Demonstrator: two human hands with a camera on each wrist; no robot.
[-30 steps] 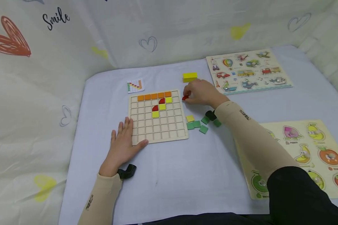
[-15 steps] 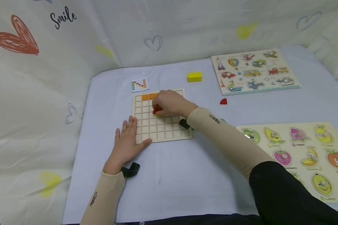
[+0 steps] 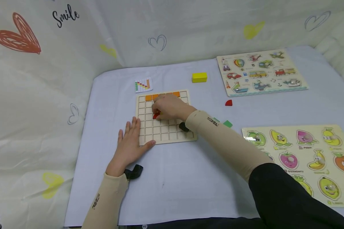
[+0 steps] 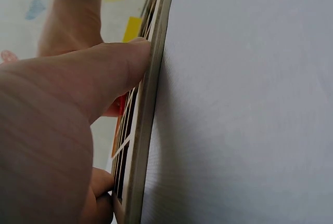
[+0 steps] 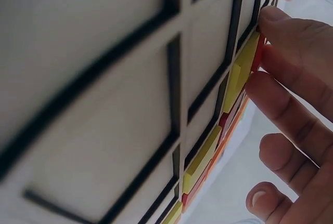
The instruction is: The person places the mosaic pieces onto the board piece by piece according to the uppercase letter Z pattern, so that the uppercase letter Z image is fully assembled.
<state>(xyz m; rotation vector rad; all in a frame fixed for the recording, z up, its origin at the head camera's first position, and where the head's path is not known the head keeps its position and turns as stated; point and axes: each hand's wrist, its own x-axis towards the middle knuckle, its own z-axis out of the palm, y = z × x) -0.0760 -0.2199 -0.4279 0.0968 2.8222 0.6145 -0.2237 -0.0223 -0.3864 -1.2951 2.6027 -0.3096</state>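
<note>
A light wooden grid board [image 3: 167, 140] lies on the table. My left hand [image 3: 127, 149] rests at its left edge and lower corner, fingers straight and thumb spread; in the left wrist view the thumb [image 4: 119, 63] touches the board's side. My right hand [image 3: 170, 106] is over the upper left cells, pinching a red quarter-circle tile [image 3: 156, 116] between thumb and fingers. In the right wrist view this red tile [image 5: 258, 52] sits right beside a yellow tile [image 5: 240, 76] in the grid. Orange tiles [image 3: 148, 98] line the top row, partly hidden by the hand.
A second red quarter-circle tile [image 3: 228, 102] and green tiles [image 3: 227, 123] lie right of the board, some under the forearm. A small pattern card [image 3: 143, 85] and a yellow block [image 3: 199, 77] are behind. Vehicle [image 3: 263, 90] and fruit [image 3: 281, 125] puzzle boards stand right.
My right hand has carried a red tile from beside the board leftward onto the grid, then shifted slightly left and down. The second red tile came into sight. My left hand stays at the board.
</note>
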